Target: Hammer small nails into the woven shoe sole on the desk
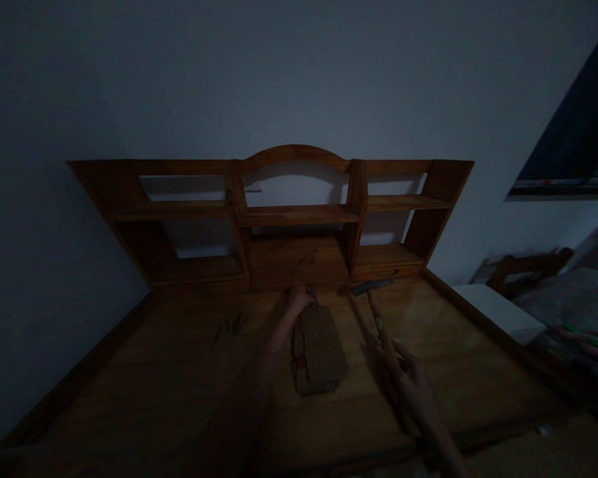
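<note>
My right hand (pixel 403 372) is wrapped round the wooden handle of a hammer (pixel 380 325), whose dark metal head is raised above the desk, right of a brown block. This rough-textured block (pixel 321 345), like a brick, lies on the desk with a small red patch on its left side. At the block's far end, my left hand (pixel 300 299) has its fingers closed. A thin curved wire (pixel 295 267) rises from those fingers; its lower end is hidden. Several small dark slender pieces, perhaps nails (pixel 233 325), lie left of my left forearm.
A wooden shelf unit (pixel 299 214) stands along the back of the wooden desk (pixel 179 372), against the wall. A white surface (pixel 503 309) and a wooden chair (pixel 528 269) are beyond the desk's right edge. The room is dim.
</note>
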`<state>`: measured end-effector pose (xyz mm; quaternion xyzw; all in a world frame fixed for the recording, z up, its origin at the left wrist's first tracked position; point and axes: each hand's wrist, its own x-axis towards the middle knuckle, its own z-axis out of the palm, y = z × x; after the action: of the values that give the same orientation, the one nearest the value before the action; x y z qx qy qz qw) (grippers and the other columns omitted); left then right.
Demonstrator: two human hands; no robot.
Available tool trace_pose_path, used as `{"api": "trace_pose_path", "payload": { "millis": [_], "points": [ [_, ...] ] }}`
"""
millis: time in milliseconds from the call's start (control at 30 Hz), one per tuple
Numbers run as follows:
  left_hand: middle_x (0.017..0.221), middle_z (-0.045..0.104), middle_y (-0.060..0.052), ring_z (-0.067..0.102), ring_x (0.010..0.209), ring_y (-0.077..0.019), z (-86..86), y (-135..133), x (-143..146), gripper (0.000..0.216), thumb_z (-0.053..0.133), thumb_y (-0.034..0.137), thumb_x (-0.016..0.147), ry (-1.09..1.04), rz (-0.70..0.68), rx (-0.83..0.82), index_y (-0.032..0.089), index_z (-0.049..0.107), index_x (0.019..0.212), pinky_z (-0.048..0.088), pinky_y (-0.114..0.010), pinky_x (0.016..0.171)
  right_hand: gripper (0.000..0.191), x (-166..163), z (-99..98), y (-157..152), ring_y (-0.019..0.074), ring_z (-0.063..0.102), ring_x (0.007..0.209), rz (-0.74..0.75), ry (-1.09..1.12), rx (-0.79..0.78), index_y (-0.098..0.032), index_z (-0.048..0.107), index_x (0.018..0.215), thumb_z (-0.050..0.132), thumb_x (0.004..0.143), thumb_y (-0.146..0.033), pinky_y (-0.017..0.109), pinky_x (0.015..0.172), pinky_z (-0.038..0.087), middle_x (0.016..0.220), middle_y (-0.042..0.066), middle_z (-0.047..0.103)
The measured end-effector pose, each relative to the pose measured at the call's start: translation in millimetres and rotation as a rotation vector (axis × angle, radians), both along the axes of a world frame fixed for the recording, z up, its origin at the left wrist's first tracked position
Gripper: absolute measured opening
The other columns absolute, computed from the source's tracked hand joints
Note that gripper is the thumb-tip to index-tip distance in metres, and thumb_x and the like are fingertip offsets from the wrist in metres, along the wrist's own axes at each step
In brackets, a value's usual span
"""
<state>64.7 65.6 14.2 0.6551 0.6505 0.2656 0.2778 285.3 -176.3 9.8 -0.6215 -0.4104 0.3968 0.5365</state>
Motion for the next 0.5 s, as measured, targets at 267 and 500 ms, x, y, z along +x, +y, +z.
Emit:
{"api": "trace_pose_path", "payload": {
  "millis": [267,500],
  "points": [
    [0.070,0.067,-0.004,0.061,0.059,-0.0104,-3.2,-11.1,-18.0,0.016,0.055,0.025,0.078,-0.285,-0.074,0.080,0.012,0.063,0.078,0.046,-0.018,0.055,0.062,-0.6,3.2,0.3,0.0088,0.040,0.040,0.022,-0.052,-0.018,-0.014,0.058,0.119,0.060,0.074,-0.056,0.018,0.035,0.028,0.053,-0.002,0.052],
    [0.084,0.067,-0.005,0.064,0.075,-0.0125,-13.6,-43.0,-20.4,0.019,0.059,0.031,0.077,-0.591,-0.177,0.368,0.015,0.060,0.086,0.052,-0.023,0.069,0.058,-4.4,9.3,-0.4,0.0084,0.040,0.041,0.080,-0.066,-0.022,-0.014,0.057,0.120,0.057,0.077,-0.053,0.018,0.036,0.028,0.056,-0.001,0.055]
  ]
}}
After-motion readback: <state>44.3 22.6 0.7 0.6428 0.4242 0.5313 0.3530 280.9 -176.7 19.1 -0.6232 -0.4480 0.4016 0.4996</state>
